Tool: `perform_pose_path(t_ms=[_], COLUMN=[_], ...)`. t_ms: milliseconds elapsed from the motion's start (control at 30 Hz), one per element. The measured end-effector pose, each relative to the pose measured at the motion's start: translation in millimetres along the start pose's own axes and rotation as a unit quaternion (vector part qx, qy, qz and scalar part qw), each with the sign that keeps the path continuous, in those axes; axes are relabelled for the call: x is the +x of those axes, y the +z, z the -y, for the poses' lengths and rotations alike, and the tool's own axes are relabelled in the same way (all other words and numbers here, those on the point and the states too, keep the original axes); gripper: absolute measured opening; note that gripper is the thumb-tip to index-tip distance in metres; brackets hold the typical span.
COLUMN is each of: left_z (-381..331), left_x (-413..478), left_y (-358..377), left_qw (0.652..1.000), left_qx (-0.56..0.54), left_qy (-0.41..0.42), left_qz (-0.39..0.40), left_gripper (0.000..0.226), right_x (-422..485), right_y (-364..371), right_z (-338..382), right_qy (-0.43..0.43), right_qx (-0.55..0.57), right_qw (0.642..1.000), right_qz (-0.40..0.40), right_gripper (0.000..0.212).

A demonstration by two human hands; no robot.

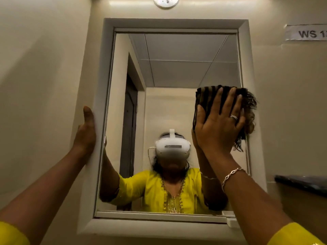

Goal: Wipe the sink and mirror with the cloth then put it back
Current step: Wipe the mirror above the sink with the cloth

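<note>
A framed wall mirror [177, 71] fills the middle of the head view, set in a pale frame. My right hand [219, 124] presses a dark striped, fringed cloth [207, 98] flat against the glass at the mirror's right side, fingers spread straight over it. My left hand [86, 131] rests against the outer left edge of the mirror frame, thumb pointing up. The sink is out of view. The glass reflects a person in a yellow top wearing a white headset.
A round ceiling light [166, 2] sits above the mirror. A paper label [306, 33] is stuck to the wall at the upper right. A dark counter edge [300, 183] juts out at the right, below the mirror's lower corner.
</note>
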State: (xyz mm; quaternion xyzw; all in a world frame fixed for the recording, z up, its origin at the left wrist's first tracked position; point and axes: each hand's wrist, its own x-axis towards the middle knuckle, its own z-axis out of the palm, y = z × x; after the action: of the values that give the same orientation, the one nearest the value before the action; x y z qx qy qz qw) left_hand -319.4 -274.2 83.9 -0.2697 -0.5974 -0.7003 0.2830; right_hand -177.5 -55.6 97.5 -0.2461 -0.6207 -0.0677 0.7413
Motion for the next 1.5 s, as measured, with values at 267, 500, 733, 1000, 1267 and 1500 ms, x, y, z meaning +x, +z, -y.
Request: perform_pose_path(t_ms=[267, 500, 733, 1000, 1267, 1500], left_z=[7, 5, 11, 15, 20, 20], left_x=[5, 3, 8, 17, 19, 19], left_y=[0, -2, -4, -6, -7, -9], left_qw=[0.998, 0.999, 0.998, 0.998, 0.999, 0.999], left_qx=[-0.050, -0.038, -0.055, -0.044, -0.005, -0.004], left_qy=[0.004, -0.013, 0.009, 0.033, 0.039, 0.033], left_qz=[0.026, 0.025, 0.025, 0.028, 0.034, 0.043], left_gripper=[0.068, 0.066, 0.053, 0.069, 0.070, 0.072], right_x=[-29, -39, -44, -54, -57, -47], right_y=[14, 31, 41, 36, 27, 14], right_z=[71, 145, 185, 168, 127, 79], right_qy=[-0.039, -0.082, -0.157, -0.269, -0.297, -0.280], right_qx=[0.013, 0.013, 0.013, 0.057, 0.057, 0.039], right_qw=[0.999, 0.997, 0.987, 0.961, 0.951, 0.957], right_qz=[0.005, 0.006, 0.022, 0.027, 0.061, 0.065], right_gripper=[0.064, 0.062, 0.061, 0.056, 0.055, 0.055])
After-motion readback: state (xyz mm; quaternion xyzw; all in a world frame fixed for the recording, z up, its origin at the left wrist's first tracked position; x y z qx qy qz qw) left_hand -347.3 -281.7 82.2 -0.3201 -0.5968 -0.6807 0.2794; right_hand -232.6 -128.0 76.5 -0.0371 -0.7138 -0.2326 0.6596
